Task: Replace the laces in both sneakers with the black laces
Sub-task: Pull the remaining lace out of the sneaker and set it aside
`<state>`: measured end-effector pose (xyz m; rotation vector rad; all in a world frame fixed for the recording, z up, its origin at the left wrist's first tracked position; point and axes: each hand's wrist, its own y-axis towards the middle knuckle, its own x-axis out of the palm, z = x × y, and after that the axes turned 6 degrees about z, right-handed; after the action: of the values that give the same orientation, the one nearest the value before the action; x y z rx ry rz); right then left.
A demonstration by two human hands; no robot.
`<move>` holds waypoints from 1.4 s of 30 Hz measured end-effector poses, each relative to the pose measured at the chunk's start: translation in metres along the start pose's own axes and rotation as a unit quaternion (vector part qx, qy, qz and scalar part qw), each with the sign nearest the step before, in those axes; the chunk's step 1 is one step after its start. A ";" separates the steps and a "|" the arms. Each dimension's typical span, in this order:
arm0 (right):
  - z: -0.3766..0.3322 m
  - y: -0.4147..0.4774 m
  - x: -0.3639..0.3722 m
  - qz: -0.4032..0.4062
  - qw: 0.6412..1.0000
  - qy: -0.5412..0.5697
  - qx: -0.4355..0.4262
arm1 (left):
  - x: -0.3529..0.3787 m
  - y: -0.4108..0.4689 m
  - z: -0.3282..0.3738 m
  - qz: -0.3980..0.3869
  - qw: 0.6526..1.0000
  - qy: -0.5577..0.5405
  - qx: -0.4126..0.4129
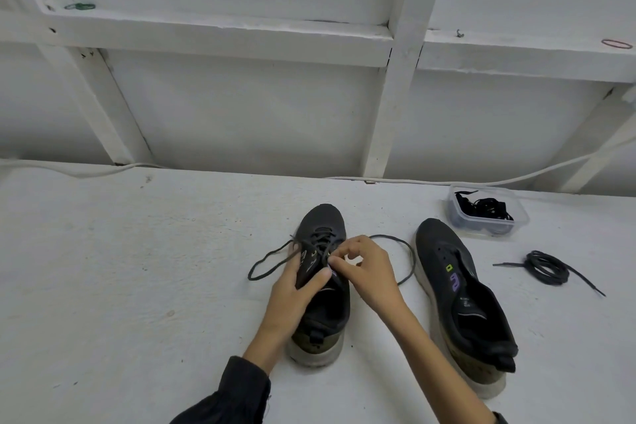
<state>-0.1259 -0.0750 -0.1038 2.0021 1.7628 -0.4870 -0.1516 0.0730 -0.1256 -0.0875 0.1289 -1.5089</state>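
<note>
Two dark sneakers with pale soles stand on the white table, toes pointing away from me. The left sneaker (323,227) carries a dark lace (265,260) whose ends loop out to both sides. My left hand (292,289) grips the left side of its upper, thumb across the tongue. My right hand (364,268) pinches the lace at the top eyelets. The right sneaker (461,289) has no lace and leans to one side. A coiled black lace (547,267) lies on the table to its right.
A clear plastic tub (487,212) holding more black laces sits at the back right. A white cable (447,181) runs along the table's far edge, under a white framed wall. Rubber bands rest on the wall ledges.
</note>
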 end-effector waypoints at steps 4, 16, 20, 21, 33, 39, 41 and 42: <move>-0.006 0.007 0.001 -0.028 0.990 -0.128 -0.048 | -0.002 0.003 0.002 -0.036 0.999 0.036 0.010; 0.003 0.021 -0.016 -0.101 0.993 0.045 0.042 | -0.005 0.007 -0.009 -0.014 0.997 0.076 0.028; 0.001 0.020 -0.014 -0.122 0.991 0.049 0.025 | -0.006 0.007 -0.008 -0.011 0.995 0.093 0.024; 0.000 0.024 -0.014 -0.124 0.991 0.040 0.020 | -0.006 0.006 -0.007 -0.010 0.994 0.104 0.025; 0.001 0.032 -0.023 -0.189 0.979 0.064 0.024 | -0.004 0.005 -0.003 -0.022 0.993 0.110 0.044; 0.000 0.038 -0.026 -0.128 0.985 0.102 0.051 | -0.005 0.006 -0.007 -0.018 0.993 0.106 0.037; 0.000 0.038 -0.025 -0.112 0.979 0.152 0.084 | -0.005 0.006 -0.008 -0.017 0.993 0.109 0.030; 0.001 0.036 -0.024 -0.119 0.975 0.164 0.090 | -0.005 0.006 -0.008 -0.016 0.994 0.108 0.028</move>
<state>-0.0938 -0.0999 -0.0890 2.0990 2.2486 -0.4196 -0.1466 0.0787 -0.1341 0.1207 0.2589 -1.5512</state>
